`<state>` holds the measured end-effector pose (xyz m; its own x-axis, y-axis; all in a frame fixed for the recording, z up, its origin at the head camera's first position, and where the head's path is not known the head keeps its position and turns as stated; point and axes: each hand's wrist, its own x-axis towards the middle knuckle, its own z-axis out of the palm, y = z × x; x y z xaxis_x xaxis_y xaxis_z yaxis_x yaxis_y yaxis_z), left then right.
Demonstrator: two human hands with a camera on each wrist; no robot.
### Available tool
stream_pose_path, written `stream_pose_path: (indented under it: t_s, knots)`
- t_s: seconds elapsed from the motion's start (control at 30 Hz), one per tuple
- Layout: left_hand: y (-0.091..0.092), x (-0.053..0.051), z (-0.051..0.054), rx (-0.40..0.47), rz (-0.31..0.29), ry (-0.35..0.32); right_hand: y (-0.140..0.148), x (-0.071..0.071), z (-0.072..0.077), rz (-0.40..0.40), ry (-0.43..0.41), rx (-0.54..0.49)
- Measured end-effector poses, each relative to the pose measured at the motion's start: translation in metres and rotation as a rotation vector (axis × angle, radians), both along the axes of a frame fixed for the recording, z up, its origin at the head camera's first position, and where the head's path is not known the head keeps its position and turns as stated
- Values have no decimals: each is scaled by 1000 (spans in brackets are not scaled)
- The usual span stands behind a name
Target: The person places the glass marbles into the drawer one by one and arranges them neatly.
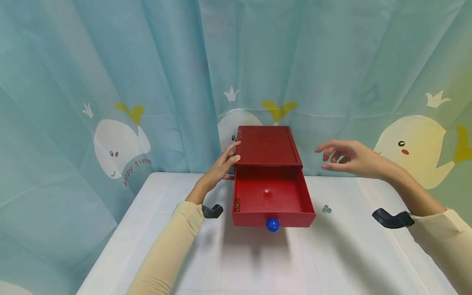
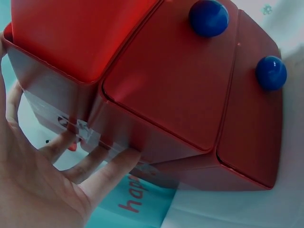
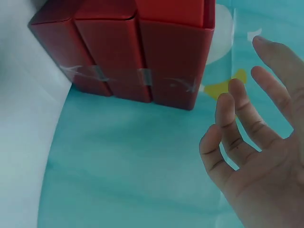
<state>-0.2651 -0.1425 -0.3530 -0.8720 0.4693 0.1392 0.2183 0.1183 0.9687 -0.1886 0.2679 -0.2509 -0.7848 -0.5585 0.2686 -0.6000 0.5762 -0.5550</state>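
Note:
A red drawer cabinet (image 1: 268, 145) stands at the back of the table, its top drawer (image 1: 273, 219) pulled out, with a blue knob (image 1: 273, 225). Small brown beads (image 1: 237, 205) lie at the drawer's left inside. My left hand (image 1: 220, 166) rests against the cabinet's left side; in the left wrist view the spread fingers of that hand (image 2: 66, 175) touch its side wall. To the right of the cabinet, my right hand (image 1: 346, 157) hangs in the air, fingers loosely bent, holding nothing. The right wrist view shows this hand (image 3: 266, 156) apart from the red cabinet (image 3: 173, 61).
Two lower drawers with blue knobs (image 2: 209, 18) are closed in the left wrist view. A small green clover-shaped mark (image 1: 326, 209) is on the white tabletop (image 1: 199, 262) right of the drawer. Behind hangs a blue-green curtain (image 1: 177, 82) with whale prints.

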Motion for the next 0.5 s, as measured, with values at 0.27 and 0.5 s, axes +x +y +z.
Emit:
stream_pose_path:
  t_s: [0.27, 0.5]
  knots:
    - [0, 2, 1, -5, 6, 7, 17, 6, -23, -45, -3, -17]
    - [1, 3, 2, -8, 9, 11, 32, 13, -41, -81, -11, -13]
